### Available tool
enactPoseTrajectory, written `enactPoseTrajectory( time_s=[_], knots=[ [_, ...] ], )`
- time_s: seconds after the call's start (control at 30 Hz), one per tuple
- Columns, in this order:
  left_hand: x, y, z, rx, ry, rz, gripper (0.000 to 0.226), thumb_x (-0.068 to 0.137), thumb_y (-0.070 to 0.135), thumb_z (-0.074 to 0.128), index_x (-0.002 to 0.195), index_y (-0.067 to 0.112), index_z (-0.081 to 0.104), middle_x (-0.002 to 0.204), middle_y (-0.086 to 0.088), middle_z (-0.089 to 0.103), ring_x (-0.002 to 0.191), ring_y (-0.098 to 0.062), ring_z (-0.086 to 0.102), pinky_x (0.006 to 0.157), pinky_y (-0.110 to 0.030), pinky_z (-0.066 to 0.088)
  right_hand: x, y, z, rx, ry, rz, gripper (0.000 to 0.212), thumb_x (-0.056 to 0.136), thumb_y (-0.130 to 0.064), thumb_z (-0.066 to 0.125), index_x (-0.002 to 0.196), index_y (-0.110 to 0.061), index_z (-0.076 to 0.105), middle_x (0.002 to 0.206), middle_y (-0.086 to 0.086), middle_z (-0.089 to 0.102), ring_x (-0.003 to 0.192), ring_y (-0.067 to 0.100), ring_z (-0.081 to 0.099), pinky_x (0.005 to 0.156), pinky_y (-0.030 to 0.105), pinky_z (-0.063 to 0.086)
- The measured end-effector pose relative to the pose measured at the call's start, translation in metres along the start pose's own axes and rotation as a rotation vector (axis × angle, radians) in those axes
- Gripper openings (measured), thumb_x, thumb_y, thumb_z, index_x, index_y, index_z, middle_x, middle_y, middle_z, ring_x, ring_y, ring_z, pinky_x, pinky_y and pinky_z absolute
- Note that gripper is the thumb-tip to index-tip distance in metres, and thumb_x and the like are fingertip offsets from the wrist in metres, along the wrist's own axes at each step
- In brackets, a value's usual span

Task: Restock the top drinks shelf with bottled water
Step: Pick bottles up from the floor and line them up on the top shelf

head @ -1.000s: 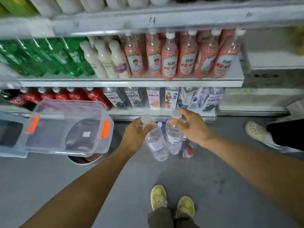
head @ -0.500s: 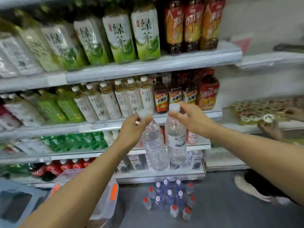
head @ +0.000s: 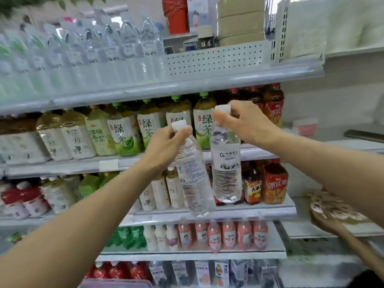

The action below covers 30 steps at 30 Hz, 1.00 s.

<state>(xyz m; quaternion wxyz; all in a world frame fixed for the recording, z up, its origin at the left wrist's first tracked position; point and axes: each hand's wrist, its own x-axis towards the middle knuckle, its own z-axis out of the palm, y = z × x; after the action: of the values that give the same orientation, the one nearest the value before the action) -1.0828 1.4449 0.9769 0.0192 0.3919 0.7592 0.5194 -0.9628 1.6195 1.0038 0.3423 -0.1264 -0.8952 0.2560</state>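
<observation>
My left hand (head: 164,145) grips a clear water bottle (head: 194,179) by its white-capped neck; the bottle hangs tilted, bottom to the right. My right hand (head: 247,123) grips a second water bottle (head: 226,167) by the cap, hanging upright beside the first. Both bottles are in front of the green-tea shelf. Above, the top shelf (head: 228,80) carries a row of water bottles (head: 99,48) on its left part. Its right part shows bare perforated back panel (head: 216,59).
Green tea bottles (head: 124,134) and red tea bottles (head: 274,104) fill the second shelf. Lower shelves hold more drinks. A red bucket (head: 176,15) and cardboard boxes (head: 241,21) stand behind the top shelf. Another person's hand (head: 330,223) reaches in at the lower right.
Both hands have lifted the two bottles from near the floor up to the green-tea shelf level. The view has swung upward, and the top shelf is now visible.
</observation>
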Motion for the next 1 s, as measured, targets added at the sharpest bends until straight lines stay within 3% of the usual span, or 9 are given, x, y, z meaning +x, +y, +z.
enactPoseTrajectory(
  time_s=[0.17, 0.27, 0.37, 0.47, 0.53, 0.63, 0.77, 0.87, 1.0],
  knots=[
    [0.049, 0.012, -0.045, 0.026, 0.051, 0.003, 0.042, 0.094, 0.050, 0.053, 0.098, 0.010, 0.068, 0.104, -0.014, 0.069, 0.099, -0.030, 0.065, 0.088, -0.047, 0.052, 0.061, -0.042, -0.003, -0.045, 0.063, -0.033, 0.072, 0.077, -0.082, 0.047, 0.084, -0.012, 0.063, 0.081, 0.002, 0.071, 0.075, 0.023, 0.066, 0.078, 0.047, 0.054],
    [0.087, 0.015, -0.073, 0.025, 0.059, 0.040, 0.032, 0.096, 0.046, 0.054, 0.081, 0.020, 0.066, 0.083, -0.002, 0.068, 0.078, -0.021, 0.062, 0.072, -0.038, 0.050, 0.105, -0.069, -0.007, -0.051, 0.150, -0.058, 0.061, 0.086, -0.071, 0.052, 0.081, -0.011, 0.060, 0.072, -0.003, 0.064, 0.068, 0.018, 0.061, 0.074, 0.041, 0.052],
    [0.124, 0.016, -0.103, 0.021, 0.076, 0.086, 0.034, 0.096, 0.046, 0.055, 0.080, 0.017, 0.065, 0.072, 0.004, 0.062, 0.066, -0.014, 0.056, 0.060, -0.029, 0.043, 0.150, -0.096, -0.011, 0.001, 0.190, -0.080, 0.062, 0.091, -0.062, 0.054, 0.099, -0.001, 0.066, 0.087, 0.007, 0.072, 0.082, 0.032, 0.069, 0.070, 0.041, 0.054],
    [0.156, 0.011, -0.133, 0.021, 0.095, 0.102, 0.035, 0.095, 0.049, 0.054, 0.086, 0.018, 0.066, 0.080, 0.000, 0.065, 0.069, -0.014, 0.059, 0.068, -0.033, 0.048, 0.189, -0.118, -0.017, 0.034, 0.277, -0.094, 0.066, 0.092, -0.058, 0.057, 0.111, 0.005, 0.065, 0.102, 0.018, 0.072, 0.086, 0.033, 0.070, 0.078, 0.043, 0.057],
    [0.173, 0.010, -0.147, 0.028, 0.090, 0.130, 0.035, 0.096, 0.051, 0.052, 0.092, 0.019, 0.066, 0.087, 0.000, 0.065, 0.072, -0.014, 0.059, 0.063, -0.032, 0.047, 0.214, -0.129, -0.022, 0.029, 0.334, -0.099, 0.062, 0.092, -0.056, 0.057, 0.102, 0.004, 0.067, 0.099, 0.017, 0.073, 0.073, 0.024, 0.068, 0.077, 0.038, 0.057],
    [0.198, 0.012, -0.159, 0.033, 0.080, 0.159, 0.035, 0.096, 0.052, 0.049, 0.094, 0.022, 0.066, 0.093, 0.003, 0.064, 0.078, -0.014, 0.059, 0.060, -0.030, 0.044, 0.249, -0.137, -0.030, -0.004, 0.413, -0.079, 0.051, 0.089, -0.060, 0.057, 0.085, -0.010, 0.064, 0.086, 0.006, 0.070, 0.065, 0.015, 0.061, 0.074, 0.036, 0.055],
    [0.227, 0.019, -0.161, 0.024, 0.036, 0.152, 0.037, 0.096, 0.052, 0.049, 0.098, 0.020, 0.066, 0.100, -0.004, 0.065, 0.080, -0.017, 0.059, 0.059, -0.030, 0.044, 0.293, -0.132, -0.032, -0.036, 0.461, -0.075, 0.054, 0.089, -0.061, 0.056, 0.098, -0.009, 0.064, 0.088, 0.004, 0.070, 0.067, 0.013, 0.064, 0.069, 0.030, 0.054],
    [0.241, 0.025, -0.156, 0.011, 0.012, 0.160, 0.037, 0.098, 0.048, 0.048, 0.104, 0.016, 0.066, 0.097, 0.000, 0.063, 0.084, -0.014, 0.059, 0.057, -0.027, 0.044, 0.315, -0.127, -0.024, -0.118, 0.477, -0.066, 0.048, 0.092, -0.061, 0.053, 0.078, -0.016, 0.052, 0.074, -0.001, 0.058, 0.056, 0.011, 0.049, 0.057, 0.026, 0.040],
    [0.254, 0.025, -0.147, -0.041, 0.028, 0.158, 0.034, 0.097, 0.047, 0.050, 0.100, 0.017, 0.066, 0.090, 0.007, 0.062, 0.084, -0.013, 0.059, 0.057, -0.027, 0.044, 0.341, -0.111, -0.006, -0.120, 0.385, -0.040, 0.050, 0.092, -0.061, 0.053, 0.088, -0.011, 0.056, 0.079, 0.002, 0.060, 0.061, 0.016, 0.050, 0.067, 0.032, 0.048]
  ],
)
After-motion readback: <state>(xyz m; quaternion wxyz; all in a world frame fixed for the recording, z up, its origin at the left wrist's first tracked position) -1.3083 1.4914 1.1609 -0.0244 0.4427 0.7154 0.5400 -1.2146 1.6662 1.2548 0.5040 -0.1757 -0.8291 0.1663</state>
